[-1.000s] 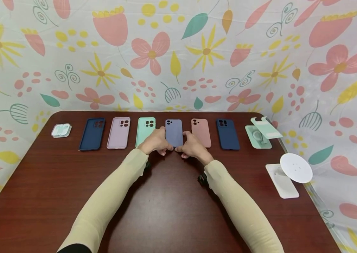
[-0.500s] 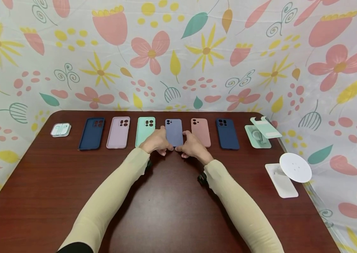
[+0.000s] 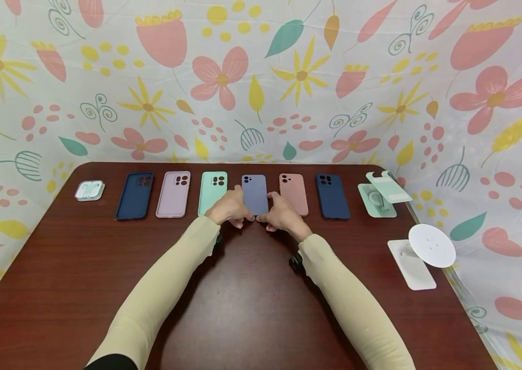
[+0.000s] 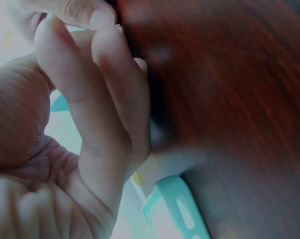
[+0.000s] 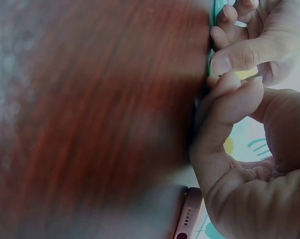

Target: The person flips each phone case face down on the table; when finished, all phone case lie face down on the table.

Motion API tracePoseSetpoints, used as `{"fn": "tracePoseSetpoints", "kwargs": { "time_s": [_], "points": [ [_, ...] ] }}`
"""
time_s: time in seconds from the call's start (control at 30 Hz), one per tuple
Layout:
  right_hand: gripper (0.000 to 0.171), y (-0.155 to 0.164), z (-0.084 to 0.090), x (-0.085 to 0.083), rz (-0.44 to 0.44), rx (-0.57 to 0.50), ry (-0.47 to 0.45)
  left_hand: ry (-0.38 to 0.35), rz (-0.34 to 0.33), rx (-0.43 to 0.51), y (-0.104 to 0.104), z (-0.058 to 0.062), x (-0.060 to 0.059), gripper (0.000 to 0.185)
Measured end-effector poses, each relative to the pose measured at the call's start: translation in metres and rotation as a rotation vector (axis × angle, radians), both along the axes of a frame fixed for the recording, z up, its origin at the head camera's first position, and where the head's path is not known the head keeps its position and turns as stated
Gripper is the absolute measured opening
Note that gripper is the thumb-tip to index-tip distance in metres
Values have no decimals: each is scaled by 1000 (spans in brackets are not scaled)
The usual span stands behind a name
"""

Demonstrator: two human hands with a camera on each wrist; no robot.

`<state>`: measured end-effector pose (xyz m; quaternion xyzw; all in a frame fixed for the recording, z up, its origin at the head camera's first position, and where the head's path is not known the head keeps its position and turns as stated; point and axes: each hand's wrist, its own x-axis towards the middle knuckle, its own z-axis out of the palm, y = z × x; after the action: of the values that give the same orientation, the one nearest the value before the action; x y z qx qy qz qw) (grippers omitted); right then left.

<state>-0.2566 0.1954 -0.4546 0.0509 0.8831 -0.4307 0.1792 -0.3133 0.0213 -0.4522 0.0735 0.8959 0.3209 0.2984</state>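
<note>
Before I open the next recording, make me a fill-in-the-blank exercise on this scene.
The phone cases lined up on the table number ____.
The left hand and right hand touch the periwinkle case, between the mint case and one coloured ____.
The stand with the big disc is coloured ____.

Missing words: six; pink; white.

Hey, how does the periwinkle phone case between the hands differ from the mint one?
The periwinkle case has its camera holes upper left; the mint case, upper right. The left hand and right hand hold the periwinkle case; neither grips the mint case. Both are rounded rectangles in the same row.
</note>
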Motion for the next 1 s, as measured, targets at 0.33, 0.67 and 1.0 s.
{"fn": "tracePoseSetpoints", "kwargs": {
  "time_s": [0.33,0.67,1.0],
  "points": [
    [89,1,1,0,-5,11,-7,8,21,38,-1,12,14,116],
    [90,-1,4,4,-12,18,-8,47,2,118,-12,15,21,111],
    [93,-3,-1,5,29,51,24,73,0,161,-36,23,30,101]
  ]
}}
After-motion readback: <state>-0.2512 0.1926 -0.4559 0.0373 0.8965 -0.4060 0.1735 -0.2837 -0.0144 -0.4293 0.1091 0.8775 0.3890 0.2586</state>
